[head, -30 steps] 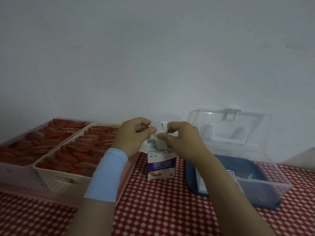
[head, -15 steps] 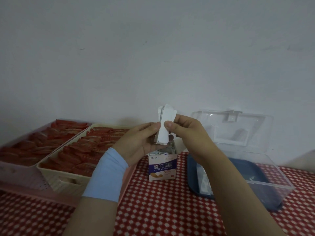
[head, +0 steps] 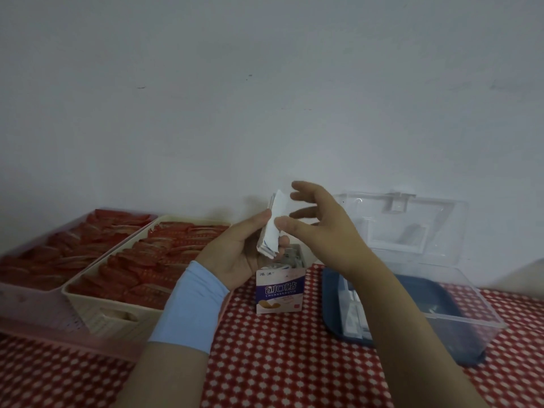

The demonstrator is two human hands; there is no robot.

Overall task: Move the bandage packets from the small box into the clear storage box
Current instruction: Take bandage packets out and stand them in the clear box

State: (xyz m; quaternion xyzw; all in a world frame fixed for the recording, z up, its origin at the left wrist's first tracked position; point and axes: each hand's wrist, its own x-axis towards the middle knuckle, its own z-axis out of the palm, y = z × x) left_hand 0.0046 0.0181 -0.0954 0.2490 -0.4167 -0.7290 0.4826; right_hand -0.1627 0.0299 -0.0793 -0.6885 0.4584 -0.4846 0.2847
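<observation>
Your right hand (head: 321, 219) has opened off the bandage packets (head: 272, 231), left hand (head: 235, 254) alone pinches them mid-frame: re-pinch the whole stack squarely, then carry right into the clear storage box (head: 465, 334).

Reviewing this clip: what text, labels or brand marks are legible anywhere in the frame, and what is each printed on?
"创口贴": large white characters on the purple band of the small box.
"CHUANGKOUTIE": just below them, on the same band.
Small characters at the box's top left and a red mark at its lower right: too blurred to read.
Blue print on the bandage packets in the left hand: unreadable.
</observation>
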